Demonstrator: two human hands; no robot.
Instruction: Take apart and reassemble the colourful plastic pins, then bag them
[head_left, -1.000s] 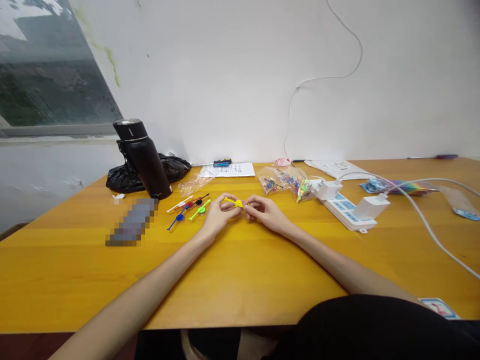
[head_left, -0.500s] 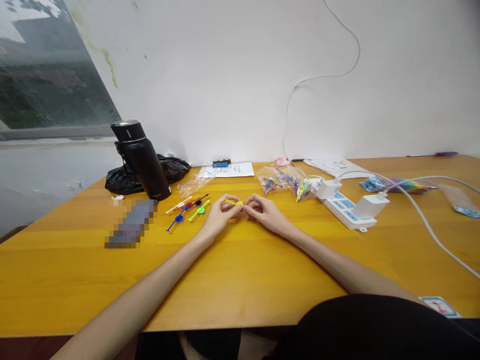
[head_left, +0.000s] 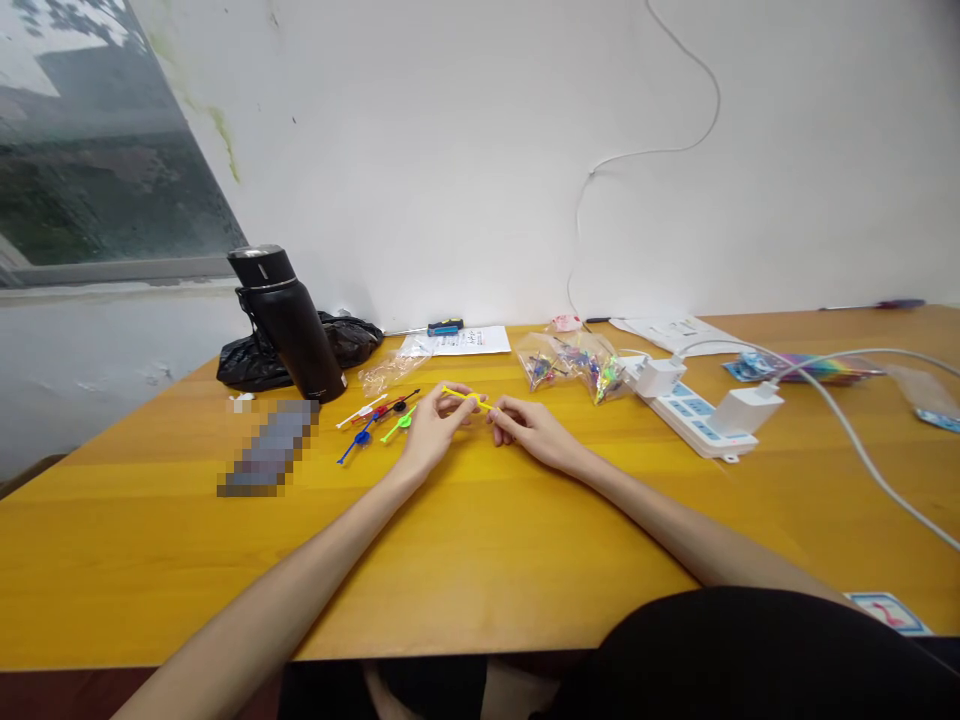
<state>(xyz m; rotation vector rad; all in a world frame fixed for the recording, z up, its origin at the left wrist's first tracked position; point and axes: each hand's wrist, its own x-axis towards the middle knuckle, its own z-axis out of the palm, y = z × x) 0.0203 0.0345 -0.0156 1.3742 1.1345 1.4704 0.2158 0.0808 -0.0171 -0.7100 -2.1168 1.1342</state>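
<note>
Between both hands, just above the table, is a yellow plastic arrow spinner [head_left: 472,398]. My left hand [head_left: 439,425] is closed round its middle, thumb on the near side. With thumb and fingertips my right hand [head_left: 525,425] pinches its right end. Left of my left hand lie several like spinners: a blue one [head_left: 363,438], a green one [head_left: 406,422], a black one [head_left: 400,407], a red one and a white one [head_left: 363,412]. Some of them overlap, and the green one is partly hidden by my left hand.
A black bottle [head_left: 292,325] stands by a black plastic bag [head_left: 352,340], behind a pixelated flat object [head_left: 271,447]. Clear bags of coloured parts [head_left: 574,365] lie behind my right hand. To the right sits a power strip [head_left: 694,415] with chargers and cables. Paper and a screwdriver [head_left: 446,327] lie near the wall.
The yellow spinner has turned to show its full length, and my right fingers now hold its right end. The view has shifted slightly.
</note>
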